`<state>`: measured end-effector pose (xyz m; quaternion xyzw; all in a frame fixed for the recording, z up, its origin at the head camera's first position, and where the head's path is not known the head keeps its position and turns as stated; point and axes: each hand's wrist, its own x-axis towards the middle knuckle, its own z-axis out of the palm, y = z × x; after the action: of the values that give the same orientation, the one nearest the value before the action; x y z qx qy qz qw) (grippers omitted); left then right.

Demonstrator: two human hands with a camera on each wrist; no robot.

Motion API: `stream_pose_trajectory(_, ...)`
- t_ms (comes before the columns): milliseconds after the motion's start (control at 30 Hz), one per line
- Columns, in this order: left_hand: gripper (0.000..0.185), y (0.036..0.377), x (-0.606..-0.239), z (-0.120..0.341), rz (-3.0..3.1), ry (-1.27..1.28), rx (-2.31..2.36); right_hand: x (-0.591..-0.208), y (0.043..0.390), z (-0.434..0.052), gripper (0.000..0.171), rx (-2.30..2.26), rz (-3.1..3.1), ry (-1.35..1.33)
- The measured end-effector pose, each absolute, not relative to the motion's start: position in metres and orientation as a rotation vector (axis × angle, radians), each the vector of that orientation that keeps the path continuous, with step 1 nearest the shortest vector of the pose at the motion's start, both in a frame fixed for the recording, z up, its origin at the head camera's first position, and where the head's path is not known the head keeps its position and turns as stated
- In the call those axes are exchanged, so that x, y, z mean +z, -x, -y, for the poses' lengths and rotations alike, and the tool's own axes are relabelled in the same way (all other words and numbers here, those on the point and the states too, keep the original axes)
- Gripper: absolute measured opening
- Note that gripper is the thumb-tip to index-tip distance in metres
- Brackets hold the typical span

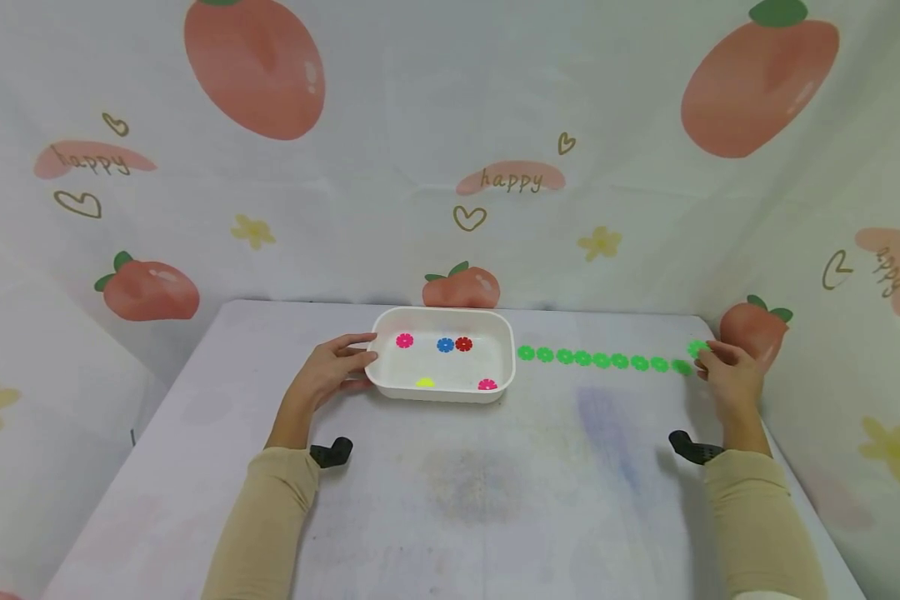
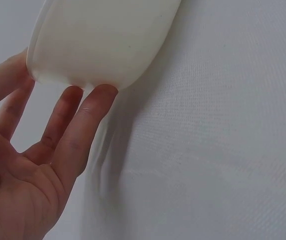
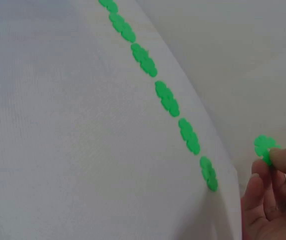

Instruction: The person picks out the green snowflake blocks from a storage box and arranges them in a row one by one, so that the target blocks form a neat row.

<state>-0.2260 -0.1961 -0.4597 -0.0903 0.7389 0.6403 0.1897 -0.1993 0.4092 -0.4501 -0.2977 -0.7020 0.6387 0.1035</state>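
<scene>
One flat green flower disc [image 3: 265, 147] pinched in right hand [image 1: 731, 377]; left hand [image 1: 333, 369] grips smooth white tray [image 1: 504, 333]

Makeshift recording booth, peach-print cloth backdrop [image 1: 450, 150], covered table [image 1: 450, 500]

I am viewing a white table [image 1: 495, 500] backed by a peach-print cloth [image 1: 435, 125]; two black clips [image 1: 332, 452] are sitting on its near part.
</scene>
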Motion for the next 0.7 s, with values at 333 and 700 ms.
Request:
stream_pose_trajectory(333, 0.057, 0.225, -0.458, 0.196, -2.07, 0.238, 1.802, -0.466, 0.202, -0.42, 0.022, 1.461, 2.349, 1.065)
stream_pose_trajectory(700, 0.057, 0.226, -0.459, 0.196, -2.078, 0.256, 1.79, -0.475, 0.2, -0.419, 0.041, 0.99, 2.649, 0.937)
